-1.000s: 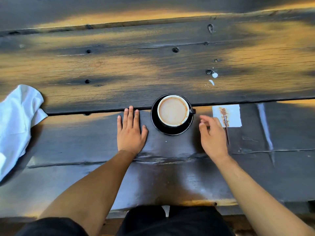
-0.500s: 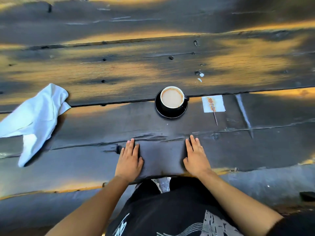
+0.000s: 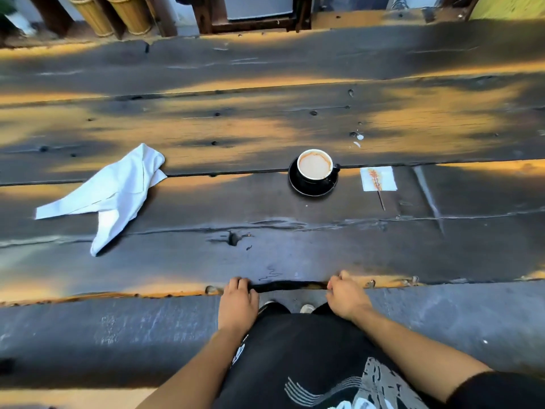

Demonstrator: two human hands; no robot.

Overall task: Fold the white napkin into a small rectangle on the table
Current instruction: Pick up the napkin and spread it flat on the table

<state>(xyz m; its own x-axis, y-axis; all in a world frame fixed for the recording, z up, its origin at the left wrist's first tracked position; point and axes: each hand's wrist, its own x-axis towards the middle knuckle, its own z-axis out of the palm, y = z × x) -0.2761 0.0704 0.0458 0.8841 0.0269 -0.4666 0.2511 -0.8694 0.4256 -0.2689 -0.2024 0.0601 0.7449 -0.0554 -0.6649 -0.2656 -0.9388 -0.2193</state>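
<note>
Warm orange light patches a dark plank table (image 3: pixel 295 119); bamboo posts (image 3: pixel 129 13) stand behind.

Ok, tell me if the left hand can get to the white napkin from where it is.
Probably yes. The left hand rests on the table's near edge, and the white napkin lies ahead to its left with only bare planks between. The coffee cup stands off to the right, clear of that path.

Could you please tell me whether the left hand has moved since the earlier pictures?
Yes. The left hand has drawn back from beside the coffee cup to the table's near edge.
</note>
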